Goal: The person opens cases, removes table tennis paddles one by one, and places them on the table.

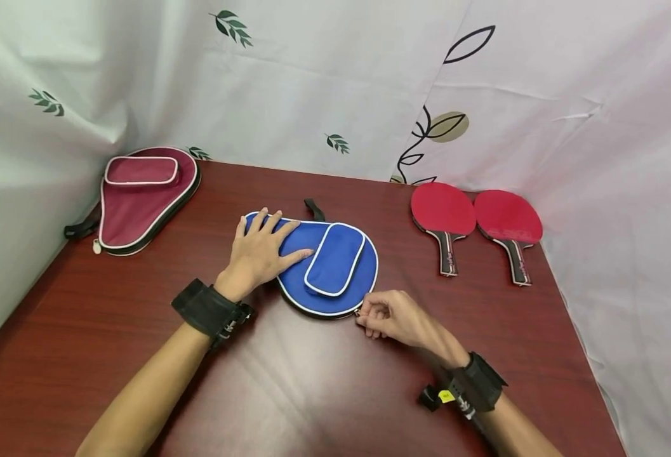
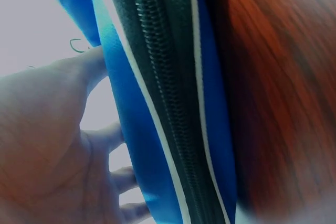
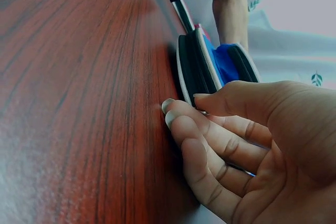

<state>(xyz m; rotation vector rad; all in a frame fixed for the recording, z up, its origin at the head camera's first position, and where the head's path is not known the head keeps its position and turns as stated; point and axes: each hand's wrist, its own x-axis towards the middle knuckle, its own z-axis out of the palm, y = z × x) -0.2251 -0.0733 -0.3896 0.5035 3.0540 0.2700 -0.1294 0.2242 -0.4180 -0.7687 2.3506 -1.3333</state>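
A blue paddle case [image 1: 297,274] with white piping and a raised front pocket [image 1: 335,259] lies flat in the middle of the table. My left hand [image 1: 263,252] rests on its narrow end, fingers spread and thumb close to the pocket. At the rounded end's near edge, my right hand [image 1: 395,317] pinches the zipper pull [image 1: 357,311] between thumb and curled index finger; the fingertips mostly hide it. In the left wrist view the zipper [image 2: 160,69] runs along the case's black side with its teeth meshed. The right wrist view shows the thumb right at that black side [image 3: 197,66].
A maroon paddle case [image 1: 141,212] with a dark strap lies at the far left. Two red table tennis paddles [image 1: 442,208] lie side by side at the back right, handles toward me. A white patterned curtain [image 1: 312,82] borders the table's back and sides.
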